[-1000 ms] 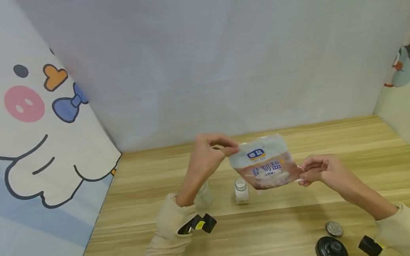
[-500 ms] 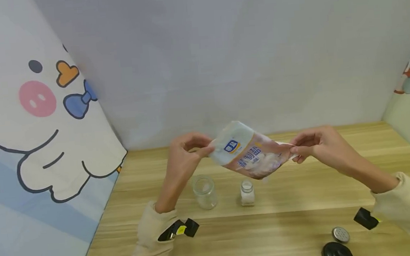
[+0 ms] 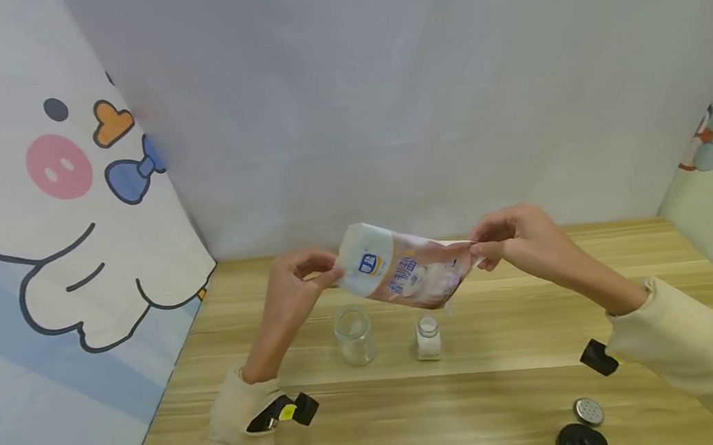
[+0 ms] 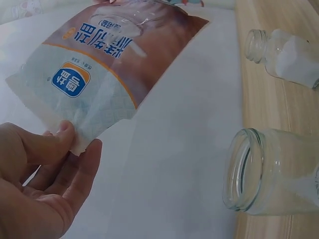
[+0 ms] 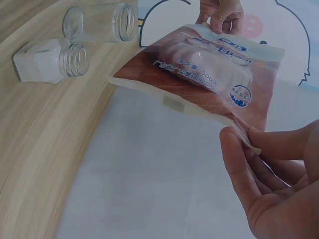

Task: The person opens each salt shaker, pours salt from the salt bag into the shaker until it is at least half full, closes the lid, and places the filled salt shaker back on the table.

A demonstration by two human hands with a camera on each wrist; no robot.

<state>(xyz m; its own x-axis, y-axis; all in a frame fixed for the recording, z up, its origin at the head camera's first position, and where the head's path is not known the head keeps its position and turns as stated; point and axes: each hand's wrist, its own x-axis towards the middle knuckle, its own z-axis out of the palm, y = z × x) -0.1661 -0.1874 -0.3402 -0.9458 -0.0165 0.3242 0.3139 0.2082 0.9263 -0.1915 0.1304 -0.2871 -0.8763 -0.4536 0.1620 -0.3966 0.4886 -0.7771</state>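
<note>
A printed plastic bag of salt [image 3: 397, 268] is stretched between my two hands above the table. My left hand [image 3: 295, 289] pinches a corner at its pale end, thumb against fingers. At the brownish-pink end, my right hand [image 3: 526, 248] pinches the opposite corner. The right wrist view shows white contents bulging in the bag [image 5: 209, 64], with its long pale edge facing that camera. Below the bag stands a small glass jar [image 3: 429, 341] with white contents. Left of it is a wider, lidless clear glass jar [image 3: 354, 340]. Neither jar is touched by a hand.
Near the front right of the wooden table [image 3: 370, 421] lie a perforated metal shaker cap [image 3: 589, 411] and a round black lid [image 3: 581, 440], partly cut off by the frame. A pale curtain [image 3: 398, 109] rises behind the table, and a cartoon-printed sheet [image 3: 68, 270] borders the left.
Both hands have carried the bag left, and its printing is tilted more steeply. The right hand has risen. The left hand has moved off the wider jar, which now shows fully.
</note>
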